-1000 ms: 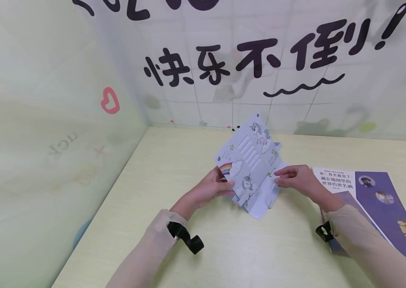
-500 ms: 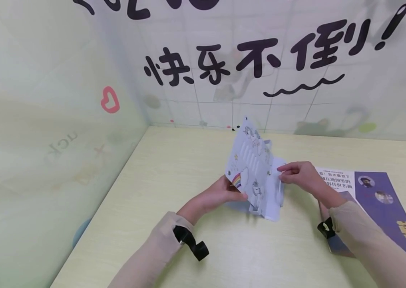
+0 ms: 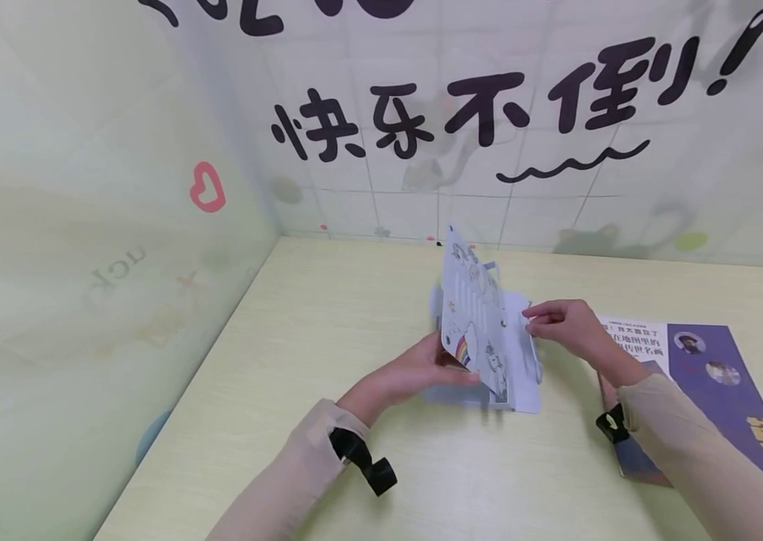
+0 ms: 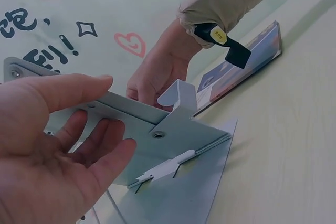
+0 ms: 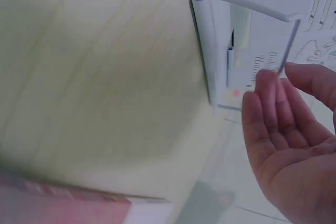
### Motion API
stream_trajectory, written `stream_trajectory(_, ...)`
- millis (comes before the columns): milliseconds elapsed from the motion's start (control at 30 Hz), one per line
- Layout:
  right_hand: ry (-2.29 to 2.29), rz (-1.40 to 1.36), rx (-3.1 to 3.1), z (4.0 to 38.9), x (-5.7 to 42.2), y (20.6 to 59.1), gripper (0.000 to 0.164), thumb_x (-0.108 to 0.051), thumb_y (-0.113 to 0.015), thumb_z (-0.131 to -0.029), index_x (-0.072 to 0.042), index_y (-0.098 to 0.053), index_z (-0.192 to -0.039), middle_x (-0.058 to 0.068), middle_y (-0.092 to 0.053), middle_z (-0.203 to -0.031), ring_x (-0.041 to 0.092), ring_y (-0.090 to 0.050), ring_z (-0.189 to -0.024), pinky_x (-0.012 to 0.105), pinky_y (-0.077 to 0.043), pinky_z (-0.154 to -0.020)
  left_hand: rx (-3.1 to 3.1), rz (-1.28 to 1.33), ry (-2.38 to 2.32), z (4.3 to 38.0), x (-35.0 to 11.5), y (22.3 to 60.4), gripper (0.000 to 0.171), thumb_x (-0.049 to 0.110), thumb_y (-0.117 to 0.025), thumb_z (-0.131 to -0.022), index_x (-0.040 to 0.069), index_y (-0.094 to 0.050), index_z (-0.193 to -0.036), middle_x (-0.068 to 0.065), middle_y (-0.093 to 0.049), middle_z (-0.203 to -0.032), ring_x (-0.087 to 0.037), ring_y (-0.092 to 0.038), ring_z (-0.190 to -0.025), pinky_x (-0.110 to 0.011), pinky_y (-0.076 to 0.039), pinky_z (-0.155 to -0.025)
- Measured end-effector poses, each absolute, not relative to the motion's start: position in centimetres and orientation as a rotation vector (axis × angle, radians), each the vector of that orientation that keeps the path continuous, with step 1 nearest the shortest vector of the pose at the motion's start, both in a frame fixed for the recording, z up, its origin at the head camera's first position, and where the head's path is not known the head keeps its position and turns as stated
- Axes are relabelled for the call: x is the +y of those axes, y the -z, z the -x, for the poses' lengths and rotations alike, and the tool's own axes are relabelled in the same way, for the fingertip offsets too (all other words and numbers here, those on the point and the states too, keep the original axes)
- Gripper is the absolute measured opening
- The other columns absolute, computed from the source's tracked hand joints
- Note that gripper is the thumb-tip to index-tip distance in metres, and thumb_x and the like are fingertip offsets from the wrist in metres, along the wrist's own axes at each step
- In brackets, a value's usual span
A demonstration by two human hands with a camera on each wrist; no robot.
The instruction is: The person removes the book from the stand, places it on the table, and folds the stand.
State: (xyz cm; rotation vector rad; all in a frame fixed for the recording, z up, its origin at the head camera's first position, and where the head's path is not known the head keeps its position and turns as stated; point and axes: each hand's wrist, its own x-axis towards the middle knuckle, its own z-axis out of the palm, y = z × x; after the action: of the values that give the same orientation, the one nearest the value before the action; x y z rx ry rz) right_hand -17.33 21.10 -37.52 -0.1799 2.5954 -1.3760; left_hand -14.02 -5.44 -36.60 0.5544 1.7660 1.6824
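Note:
A white metal book stand (image 3: 472, 315) printed with unicorns and a rainbow stands mid-table, its panel raised steeply from its flat base (image 3: 523, 383). My left hand (image 3: 408, 376) grips the panel's near left edge, thumb on the printed face and fingers behind it. In the left wrist view, a hook-like clip (image 4: 181, 103) juts from the panel edge beyond the thumb. My right hand (image 3: 567, 330) is at the base's right side. There, in the right wrist view, thumb and fingertips pinch a bent wire loop (image 5: 252, 6) hinged on the stand.
To the right lies a purple and white book (image 3: 726, 383), with a smaller dark-covered book (image 3: 641, 462) on its left, partly under my right forearm. A printed sheet (image 3: 354, 203) hangs behind the table (image 3: 327, 300), and another side of it bounds the left.
The stand has turned, so its panel now shows nearly edge-on, and its base shows wider on the table. Both hands have shifted slightly right, keeping their holds.

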Motion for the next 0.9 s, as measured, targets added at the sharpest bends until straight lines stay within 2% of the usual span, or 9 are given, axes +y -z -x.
stream_trajectory(100, 1.317, 0.256, 2.673, 16.8, 21.1, 36.7, 0.031, -0.006, -0.065, -0.085, 0.010, -0.061, -0.111, 0.011, -0.066, -0.089, 0.014, -0.059, -0.079, 0.020, -0.051, -0.066, 1.757, -0.582, -1.653, 14.7, -6.3, 35.9, 0.061, -0.005, -0.060, -0.085, 0.003, -0.033, -0.139, -0.016, -0.053, -0.124, -0.021, -0.055, -0.108, -0.031, -0.046, -0.094)
stream_trajectory(200, 1.293, 0.339, 2.707, 16.0, 20.8, 35.6, 0.029, -0.006, -0.065, -0.085, 0.008, -0.062, -0.110, 0.012, -0.066, -0.091, 0.018, -0.060, -0.081, 0.020, -0.051, -0.066, 1.792, -0.536, -1.656, 15.7, -7.3, 34.7, 0.043, -0.007, -0.052, -0.087, -0.007, -0.040, -0.128, -0.021, -0.053, -0.118, -0.025, -0.056, -0.104, -0.037, -0.048, -0.092)
stream_trajectory(333, 1.317, 0.473, 2.672, 14.2, 19.6, 34.3, 0.027, -0.006, -0.066, -0.085, 0.007, -0.062, -0.109, 0.009, -0.066, -0.089, 0.018, -0.061, -0.080, 0.022, -0.053, -0.067, 1.872, -0.393, -1.719, 17.2, -8.1, 32.5, 0.030, -0.001, -0.049, -0.091, -0.007, -0.042, -0.119, -0.021, -0.054, -0.113, -0.028, -0.056, -0.102, -0.041, -0.049, -0.091)
stream_trajectory(500, 1.386, 0.631, 2.627, 11.6, 17.2, 33.9, 0.024, -0.009, -0.069, -0.083, 0.004, -0.066, -0.104, 0.003, -0.067, -0.086, 0.014, -0.062, -0.077, 0.025, -0.054, -0.070, 1.918, -0.242, -1.795, 18.8, -7.7, 30.1, 0.037, 0.008, -0.049, -0.095, -0.001, -0.036, -0.128, -0.019, -0.053, -0.116, -0.028, -0.055, -0.108, -0.036, -0.052, -0.086)
stream_trajectory(633, 1.465, 0.649, 2.609, 10.4, 15.7, 34.4, 0.024, -0.013, -0.071, -0.082, -0.001, -0.067, -0.102, 0.002, -0.067, -0.088, 0.011, -0.063, -0.077, 0.027, -0.055, -0.071, 1.915, -0.189, -1.804, 19.3, -6.9, 29.3, 0.042, 0.012, -0.050, -0.095, 0.002, -0.033, -0.132, -0.017, -0.050, -0.121, -0.029, -0.053, -0.112, -0.036, -0.052, -0.086)
stream_trajectory(900, 1.580, 0.591, 2.571, 9.9, 14.7, 35.4, 0.022, -0.009, -0.073, -0.080, -0.001, -0.068, -0.100, 0.003, -0.068, -0.089, 0.011, -0.063, -0.077, 0.028, -0.055, -0.070, 1.877, -0.106, -1.858, 19.2, -5.6, 29.2, 0.048, 0.000, -0.051, -0.091, 0.004, -0.032, -0.135, -0.020, -0.050, -0.119, -0.027, -0.054, -0.107, -0.039, -0.048, -0.092)
